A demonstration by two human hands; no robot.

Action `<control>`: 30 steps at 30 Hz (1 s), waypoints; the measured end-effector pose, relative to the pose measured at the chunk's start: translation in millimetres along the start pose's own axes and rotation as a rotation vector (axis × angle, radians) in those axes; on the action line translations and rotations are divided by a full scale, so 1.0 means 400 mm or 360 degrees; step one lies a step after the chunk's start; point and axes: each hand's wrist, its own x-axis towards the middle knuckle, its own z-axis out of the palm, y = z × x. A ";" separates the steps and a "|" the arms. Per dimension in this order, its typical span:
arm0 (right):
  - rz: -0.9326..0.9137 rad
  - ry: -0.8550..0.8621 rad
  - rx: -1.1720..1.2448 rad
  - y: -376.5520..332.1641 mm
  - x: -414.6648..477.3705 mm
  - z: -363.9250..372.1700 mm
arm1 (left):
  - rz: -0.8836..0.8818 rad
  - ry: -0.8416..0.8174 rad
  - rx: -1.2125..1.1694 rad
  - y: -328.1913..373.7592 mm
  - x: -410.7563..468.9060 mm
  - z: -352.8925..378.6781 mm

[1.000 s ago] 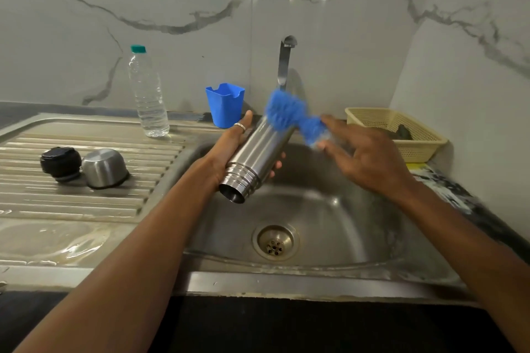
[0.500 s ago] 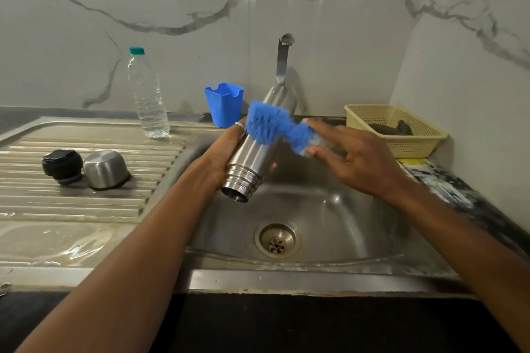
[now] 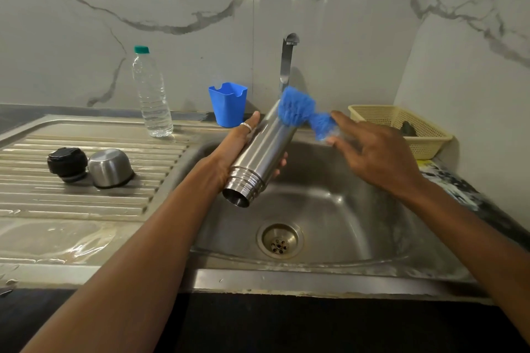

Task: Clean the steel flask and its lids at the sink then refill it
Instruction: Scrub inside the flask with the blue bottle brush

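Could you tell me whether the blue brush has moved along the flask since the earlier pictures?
Yes. Since half a second ago the blue brush has swept up and to the right along the steel flask, from left of the tap to its foot.

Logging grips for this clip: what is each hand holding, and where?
The left hand grips the steel flask around its body near the neck; the right hand pinches the blue brush at its handle end.

Grey-veined marble wall [image 3: 329, 22] meets a dark countertop [image 3: 17, 116].
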 end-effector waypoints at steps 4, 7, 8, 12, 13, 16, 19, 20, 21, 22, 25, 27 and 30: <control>-0.0376 -0.0177 0.0168 -0.053 -0.005 -0.004 | 0.0147 0.0211 0.0075 -0.003 -0.001 0.002; -0.0077 -0.0174 0.0189 -0.033 0.013 0.003 | 0.0046 0.0161 0.0089 -0.007 -0.011 -0.011; 0.0030 -0.0132 0.0174 -0.020 0.010 0.000 | -0.0024 0.0110 0.0034 -0.011 -0.017 -0.028; -0.0133 -0.0088 0.0137 -0.034 -0.004 -0.021 | -0.0010 0.0077 0.0043 -0.011 -0.029 0.019; -0.0266 -0.0120 0.0180 -0.050 -0.009 -0.022 | 0.0146 0.0073 0.0011 -0.020 -0.027 0.005; -0.0394 -0.0201 0.0217 -0.069 -0.006 -0.006 | 0.0256 0.0204 0.0249 -0.017 0.008 -0.009; 0.0029 -0.0120 0.0084 -0.028 0.008 -0.012 | -0.0007 0.0121 0.0088 -0.010 0.010 -0.021; 0.0107 -0.0089 0.0032 -0.015 0.005 -0.017 | -0.0064 0.0043 -0.0001 -0.014 0.020 -0.039; 0.0113 -0.0083 0.0003 -0.012 0.002 -0.019 | -0.0084 -0.0019 -0.0031 -0.019 0.023 -0.050; 0.0058 -0.0098 0.0004 -0.023 0.000 -0.020 | -0.0071 -0.0023 -0.0029 -0.016 0.020 -0.038; -0.0347 -0.0165 0.0198 -0.087 -0.009 -0.019 | 0.0109 0.0190 0.0110 -0.009 0.015 -0.029; -0.0449 -0.0153 0.0257 -0.099 -0.002 -0.015 | 0.0229 0.0223 0.0064 -0.007 0.021 -0.051; -0.0057 -0.0081 0.0181 -0.062 0.008 -0.020 | 0.0074 -0.0048 -0.0085 -0.008 0.010 -0.037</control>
